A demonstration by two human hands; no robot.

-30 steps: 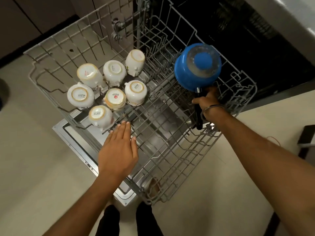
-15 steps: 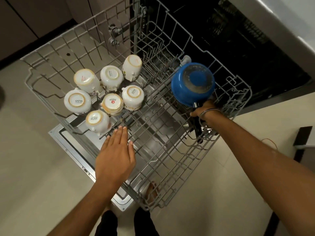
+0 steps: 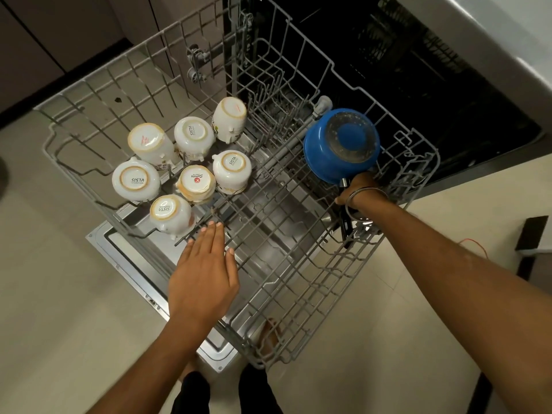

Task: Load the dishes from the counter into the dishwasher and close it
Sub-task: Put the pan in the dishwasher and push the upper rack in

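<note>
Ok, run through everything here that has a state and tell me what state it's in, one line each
dishwasher door: open, lying flat.
rack: pulled out over the door.
seven white cups: upside down in the rack's left part.
blue saucepan: upside down, at the rack's right side.
right hand: gripping the saucepan's black handle.
left hand: flat, fingers straight over the rack wires.
</note>
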